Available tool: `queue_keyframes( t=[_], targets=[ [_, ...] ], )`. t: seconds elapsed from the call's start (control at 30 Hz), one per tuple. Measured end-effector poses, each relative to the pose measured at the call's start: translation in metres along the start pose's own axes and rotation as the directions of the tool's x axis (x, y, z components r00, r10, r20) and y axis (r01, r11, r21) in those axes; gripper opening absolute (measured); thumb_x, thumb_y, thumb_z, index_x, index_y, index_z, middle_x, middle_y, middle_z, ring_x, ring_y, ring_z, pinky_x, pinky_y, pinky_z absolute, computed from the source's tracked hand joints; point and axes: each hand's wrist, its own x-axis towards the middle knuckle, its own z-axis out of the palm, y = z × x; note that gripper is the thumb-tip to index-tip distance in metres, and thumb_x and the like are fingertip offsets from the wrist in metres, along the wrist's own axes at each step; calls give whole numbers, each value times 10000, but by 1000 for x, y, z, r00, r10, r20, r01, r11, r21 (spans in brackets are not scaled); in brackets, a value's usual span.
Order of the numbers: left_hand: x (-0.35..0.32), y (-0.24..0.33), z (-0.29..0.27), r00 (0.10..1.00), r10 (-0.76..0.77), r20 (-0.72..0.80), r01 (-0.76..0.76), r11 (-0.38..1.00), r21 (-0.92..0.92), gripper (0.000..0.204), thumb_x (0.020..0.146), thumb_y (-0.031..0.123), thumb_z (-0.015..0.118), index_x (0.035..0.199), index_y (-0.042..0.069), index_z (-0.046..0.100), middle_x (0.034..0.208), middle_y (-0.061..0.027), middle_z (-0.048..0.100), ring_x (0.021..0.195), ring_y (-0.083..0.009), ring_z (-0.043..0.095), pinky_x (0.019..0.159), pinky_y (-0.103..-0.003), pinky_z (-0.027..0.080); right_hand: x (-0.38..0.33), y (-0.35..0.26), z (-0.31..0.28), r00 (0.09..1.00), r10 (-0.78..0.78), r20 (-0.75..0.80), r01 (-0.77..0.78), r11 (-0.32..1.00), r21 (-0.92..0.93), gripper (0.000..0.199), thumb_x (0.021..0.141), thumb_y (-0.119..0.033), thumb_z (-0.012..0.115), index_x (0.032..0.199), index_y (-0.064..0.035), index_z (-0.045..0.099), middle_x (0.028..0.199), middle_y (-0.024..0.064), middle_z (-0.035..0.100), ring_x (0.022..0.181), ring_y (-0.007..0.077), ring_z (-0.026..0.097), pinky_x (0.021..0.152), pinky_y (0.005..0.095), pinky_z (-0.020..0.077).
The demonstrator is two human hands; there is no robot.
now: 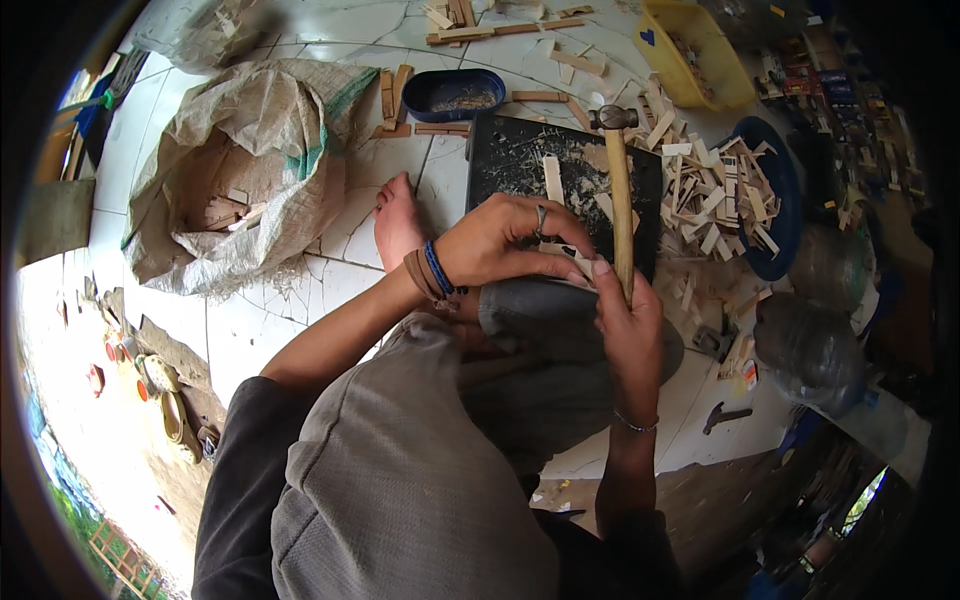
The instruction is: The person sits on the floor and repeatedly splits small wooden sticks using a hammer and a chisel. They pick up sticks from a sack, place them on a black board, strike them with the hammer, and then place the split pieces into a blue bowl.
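Observation:
My right hand (634, 325) is wrapped round the lower handle of a hammer (620, 185), which stands up with its dark metal head at the far end. My left hand (495, 240), with a ring and wrist bands, is closed in a pinch on what looks like a small pale wood piece (583, 264), mostly covered by the fingers. The right thumb meets the left fingertips there. Both hands are over the near edge of a black board (500, 150) strewn with wood crumbs. A pale wood strip (553, 178) lies on that board.
A woven sack (150, 200) with wood scraps stands at the left. To the right, wood strips heap against a blue basin (788, 215). A yellow tub (725, 85) and a blue oval tray (425, 108) are farther off. A second hammer (727, 415) lies on the tiles.

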Motion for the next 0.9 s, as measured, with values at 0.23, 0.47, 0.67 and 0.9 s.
queue_keyframes(
  t=[0.23, 0.47, 0.67, 0.9],
  targets=[
    [11, -3, -12, 984, -94, 153, 107, 991, -81, 189, 873, 121, 834, 1023, 32, 761, 1017, -91, 753, 984, -224, 722, 873, -343, 552, 0, 0, 1, 999, -40, 27, 42, 997, -69, 294, 1055, -296, 644, 1008, -9, 686, 688, -36, 500, 639, 43, 420, 553, 270, 366],
    [18, -5, -28, 932, -181, 315, 245, 953, -178, 214, 854, 86, 842, 1051, 31, 778, 1028, -93, 757, 995, -197, 712, 873, -333, 548, 1, -11, -1, 996, -46, 76, 55, 991, -125, 307, 1039, -283, 658, 1069, 19, 703, 757, 34, 628, 706, 69, 518, 631, 289, 448],
    [35, -8, -53, 817, -304, 489, 405, 908, -111, 163, 900, 59, 790, 1055, 8, 797, 1012, -97, 793, 937, -157, 739, 848, -293, 580, 18, -10, -2, 977, -137, 161, 162, 974, -158, 360, 1001, -334, 701, 1029, 26, 700, 777, 143, 686, 685, 144, 616, 657, 338, 501],
    [36, -14, -47, 874, -210, 438, 293, 947, -129, 168, 880, 89, 816, 1039, 35, 805, 958, -78, 800, 894, -129, 752, 825, -268, 577, 29, -2, -5, 949, -287, 129, 301, 947, -115, 390, 975, -348, 732, 1007, 39, 692, 749, 159, 668, 635, 167, 613, 619, 354, 496]
  ],
)
